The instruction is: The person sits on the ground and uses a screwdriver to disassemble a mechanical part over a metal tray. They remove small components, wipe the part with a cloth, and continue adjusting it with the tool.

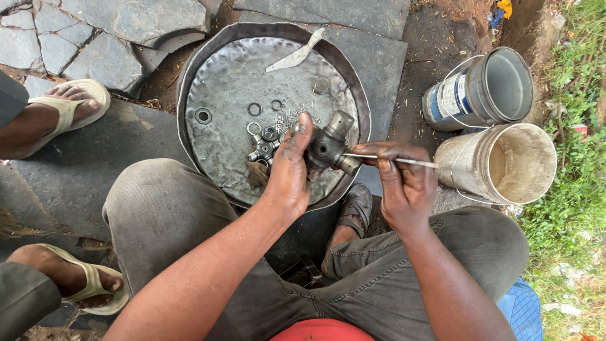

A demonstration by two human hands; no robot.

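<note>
Gripping a greasy universal-joint cross (326, 149) in the left hand (287, 170), fingers wrapped round its body, and holding it just above the near edge of the round hammered metal pan (214, 76). Pinching a thin metal rod (404, 161) in the right hand (404, 183), fingers clenched on it, tip pointing at the cross's right-hand cap. Probably picking or seating something at that cap, so keeping the cross steady over the pan, letting anything loose drop inside the rim rather than on the stone, and easing the rod in straight rather than levering. Looking dark, oily and worn, with short cylindrical arms and a round hole at the centre. Lying in the pan's middle: a second, smaller cross (262, 150), loose rings (254, 109), a hex nut (203, 115) towards the left edge, scattered needle rollers (290, 113), and a pale flat blade (295, 57) at the far edge. Lying tipped beyond the pan's right edge: two empty buckets (499, 161). Resting to the left: another person's sandalled feet (69, 104).
</note>
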